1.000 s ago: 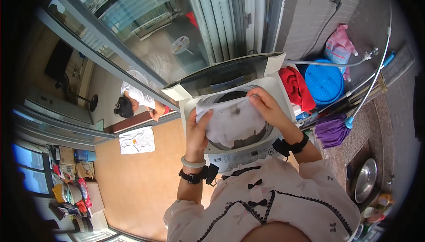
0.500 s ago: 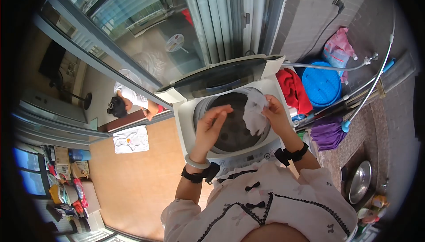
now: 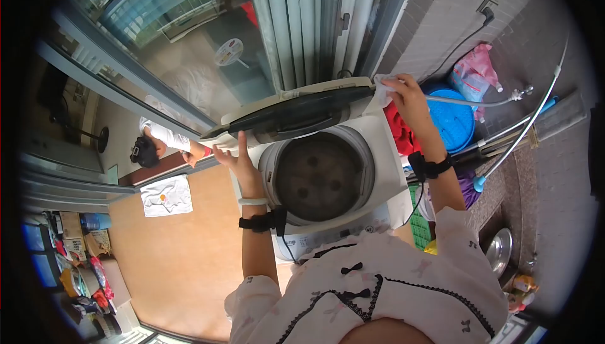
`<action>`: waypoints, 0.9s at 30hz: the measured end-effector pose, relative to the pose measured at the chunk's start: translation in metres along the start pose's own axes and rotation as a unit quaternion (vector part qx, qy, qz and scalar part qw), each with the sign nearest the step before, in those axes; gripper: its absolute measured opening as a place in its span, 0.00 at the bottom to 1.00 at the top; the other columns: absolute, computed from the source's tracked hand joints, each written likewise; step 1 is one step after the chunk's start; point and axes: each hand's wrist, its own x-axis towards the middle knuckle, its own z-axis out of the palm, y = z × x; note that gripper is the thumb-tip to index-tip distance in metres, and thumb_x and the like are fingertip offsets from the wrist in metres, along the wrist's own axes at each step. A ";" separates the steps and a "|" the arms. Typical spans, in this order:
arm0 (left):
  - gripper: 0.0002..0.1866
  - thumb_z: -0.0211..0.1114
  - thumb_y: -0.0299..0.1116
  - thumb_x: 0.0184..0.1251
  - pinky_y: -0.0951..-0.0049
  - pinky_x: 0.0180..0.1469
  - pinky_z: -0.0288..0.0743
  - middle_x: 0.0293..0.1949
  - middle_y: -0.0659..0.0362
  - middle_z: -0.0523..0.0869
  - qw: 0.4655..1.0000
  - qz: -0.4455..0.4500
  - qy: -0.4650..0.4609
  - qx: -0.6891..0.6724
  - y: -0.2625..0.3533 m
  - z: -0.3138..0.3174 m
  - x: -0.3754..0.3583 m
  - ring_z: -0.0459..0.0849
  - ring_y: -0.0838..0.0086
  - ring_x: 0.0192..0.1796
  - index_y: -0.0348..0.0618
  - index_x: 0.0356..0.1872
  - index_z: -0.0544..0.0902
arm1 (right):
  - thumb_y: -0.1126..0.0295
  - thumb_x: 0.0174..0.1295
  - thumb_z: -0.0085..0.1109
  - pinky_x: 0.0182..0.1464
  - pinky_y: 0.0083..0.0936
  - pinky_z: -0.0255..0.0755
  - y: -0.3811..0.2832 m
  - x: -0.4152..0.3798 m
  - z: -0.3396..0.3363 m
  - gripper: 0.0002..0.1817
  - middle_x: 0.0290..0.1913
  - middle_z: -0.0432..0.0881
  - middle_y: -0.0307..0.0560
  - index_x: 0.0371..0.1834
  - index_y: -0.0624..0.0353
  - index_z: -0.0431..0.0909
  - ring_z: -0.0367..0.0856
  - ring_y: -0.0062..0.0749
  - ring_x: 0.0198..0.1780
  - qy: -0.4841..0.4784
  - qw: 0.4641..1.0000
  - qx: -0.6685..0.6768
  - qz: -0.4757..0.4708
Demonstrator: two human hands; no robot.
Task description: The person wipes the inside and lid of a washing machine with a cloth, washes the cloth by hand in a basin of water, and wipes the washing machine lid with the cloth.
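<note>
The top-loading washing machine [image 3: 394, 183] stands with its lid [image 3: 296, 114] raised, and its round drum [image 3: 318, 177] shows dark inside. My left hand [image 3: 239, 162] is at the lid's left end, fingers apart, with nothing held. At the lid's right corner, my right hand [image 3: 406, 95] has its fingers closed on a thin white cloth [image 3: 383, 89], which lies against the lid's edge.
Right of the machine are a red cloth [image 3: 400, 131], a blue round lid [image 3: 449, 120], a pink bag [image 3: 476, 70], hoses and a metal basin [image 3: 499, 252]. A white cloth [image 3: 166, 195] lies on the floor at left. Another person [image 3: 167, 136] is beyond the door frame.
My right hand has carried the white cloth from above the drum to the lid's right corner. My left hand has moved left to the lid's other end. The lid leans further over the drum.
</note>
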 end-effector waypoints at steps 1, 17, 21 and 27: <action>0.45 0.63 0.45 0.60 0.60 0.68 0.48 0.67 0.48 0.50 0.998 0.060 -0.018 -0.003 0.007 -0.004 0.006 0.49 0.58 0.69 0.38 0.68 0.44 | 0.82 0.49 0.59 0.43 0.30 0.71 0.005 0.001 0.014 0.16 0.43 0.75 0.52 0.43 0.59 0.79 0.76 0.46 0.42 -0.007 0.998 -0.043 -0.046; 0.34 0.35 0.63 0.68 0.56 0.66 0.45 0.65 0.60 0.62 0.994 0.015 -0.059 -0.091 0.005 -0.036 0.051 0.53 0.71 0.69 0.52 0.65 0.59 | 0.75 0.42 0.56 0.39 0.24 0.71 -0.202 0.026 0.210 0.11 0.33 0.69 0.44 0.32 0.61 0.74 0.72 0.34 0.37 -0.022 0.970 0.102 -0.220; 0.33 0.32 0.60 0.70 0.62 0.64 0.56 0.63 0.58 0.64 0.986 0.049 -0.118 -0.110 -0.025 -0.050 0.074 0.61 0.70 0.66 0.48 0.65 0.60 | 0.72 0.43 0.56 0.39 0.26 0.71 -0.248 0.033 0.256 0.10 0.33 0.70 0.45 0.31 0.62 0.74 0.72 0.35 0.38 -0.064 0.960 0.067 -0.266; 0.31 0.30 0.56 0.73 0.69 0.62 0.62 0.62 0.56 0.66 0.980 0.120 -0.155 -0.037 -0.045 -0.068 0.091 0.65 0.67 0.63 0.43 0.65 0.58 | 0.69 0.44 0.56 0.40 0.24 0.71 -0.287 0.045 0.293 0.09 0.34 0.71 0.41 0.30 0.59 0.76 0.72 0.33 0.40 -0.094 0.925 -0.043 -0.367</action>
